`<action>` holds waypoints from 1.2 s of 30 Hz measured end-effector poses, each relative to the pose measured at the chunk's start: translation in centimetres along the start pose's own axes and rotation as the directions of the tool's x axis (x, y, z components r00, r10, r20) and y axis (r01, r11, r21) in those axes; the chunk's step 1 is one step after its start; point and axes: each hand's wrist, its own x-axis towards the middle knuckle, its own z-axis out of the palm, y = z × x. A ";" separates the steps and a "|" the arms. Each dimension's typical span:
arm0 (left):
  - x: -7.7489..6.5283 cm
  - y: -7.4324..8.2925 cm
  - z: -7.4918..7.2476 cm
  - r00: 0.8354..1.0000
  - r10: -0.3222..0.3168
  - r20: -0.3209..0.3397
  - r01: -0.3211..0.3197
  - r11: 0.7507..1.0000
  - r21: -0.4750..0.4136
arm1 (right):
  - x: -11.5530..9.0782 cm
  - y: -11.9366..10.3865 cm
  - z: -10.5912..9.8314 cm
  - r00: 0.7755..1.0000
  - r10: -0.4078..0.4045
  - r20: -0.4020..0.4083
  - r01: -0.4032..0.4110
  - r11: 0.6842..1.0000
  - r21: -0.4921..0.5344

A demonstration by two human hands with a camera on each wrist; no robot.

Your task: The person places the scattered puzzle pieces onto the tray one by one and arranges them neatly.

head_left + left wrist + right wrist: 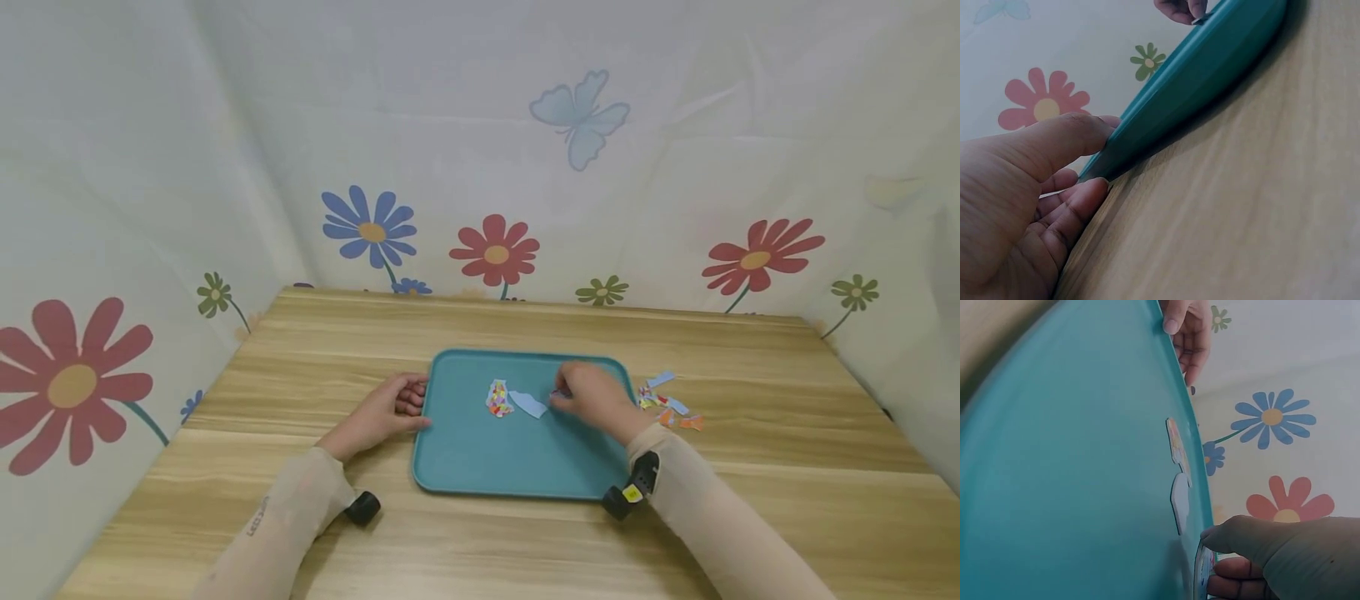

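Observation:
My right hand (592, 398) pinches a small flat printed piece (1202, 575) between thumb and fingers, over the right part of a teal tray (487, 475). To the left of it on the tray lie a pale blue piece (528, 405) and a multicoloured speckled piece (498, 398), close beside each other. My left hand (386, 414) holds the tray's left edge, its thumb (1079, 134) against the rim and the fingers (1088, 197) lower down by the tabletop. Most of the held piece is hidden by the right hand in the head view.
Several more cut pieces lie on the wooden table (750, 500) just right of the tray, among them a pale blue strip (661, 379) and an orange piece (692, 423). A white cloth with printed flowers (495, 250) stands behind the table and at its sides.

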 end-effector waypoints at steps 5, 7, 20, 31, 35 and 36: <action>0.0 -0.1 0.1 1.000 0.005 0.004 -0.005 1.000 0.000 | 0.0 -0.2 0.2 1.000 0.000 0.004 0.000 1.000 -0.013; 0.0 -0.2 0.1 1.000 0.009 0.003 -0.009 1.000 -0.003 | 0.1 -0.3 0.3 1.000 0.001 0.004 -0.001 1.000 -0.019; 0.1 -0.2 0.2 1.000 0.010 -0.001 -0.010 1.000 -0.002 | 0.3 -0.3 0.8 1.000 -0.002 0.004 0.002 1.000 -0.027; 0.0 -0.2 0.1 1.000 0.002 -0.007 -0.002 1.000 0.008 | 0.3 -0.3 0.7 1.000 0.003 0.010 -0.003 1.000 -0.026; 0.0 -0.3 0.2 1.000 0.007 -0.010 -0.007 1.000 0.012 | 0.2 -0.2 0.6 1.000 0.000 0.004 0.000 1.000 -0.023; 0.1 -0.4 0.2 1.000 0.008 -0.009 -0.008 1.000 0.013 | 0.2 -0.1 0.7 1.000 -0.003 0.003 0.003 1.000 -0.024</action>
